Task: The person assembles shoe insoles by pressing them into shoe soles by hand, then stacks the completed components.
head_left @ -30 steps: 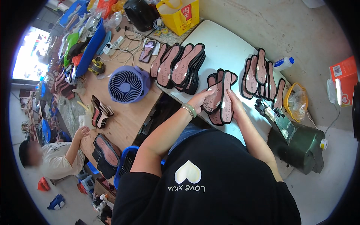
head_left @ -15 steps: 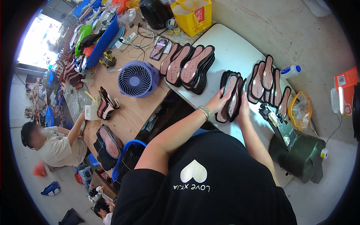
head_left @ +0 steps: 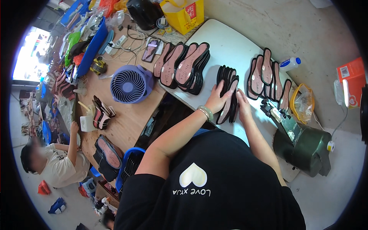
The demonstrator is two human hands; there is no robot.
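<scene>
White surface [head_left: 230, 50] at frame centre carries a stack of black insoles [head_left: 227, 92] — left hand [head_left: 217, 100] and right hand [head_left: 243, 106] press flat on either side, squaring it; next, an even lift.

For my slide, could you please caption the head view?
Both hands, left and right, press a stack of insoles on a white table.

Both hands, left grip [head_left: 217, 100] and right grip [head_left: 243, 107], press a stack of black insoles [head_left: 227, 90] between them on the white tabletop [head_left: 230, 50].
</scene>
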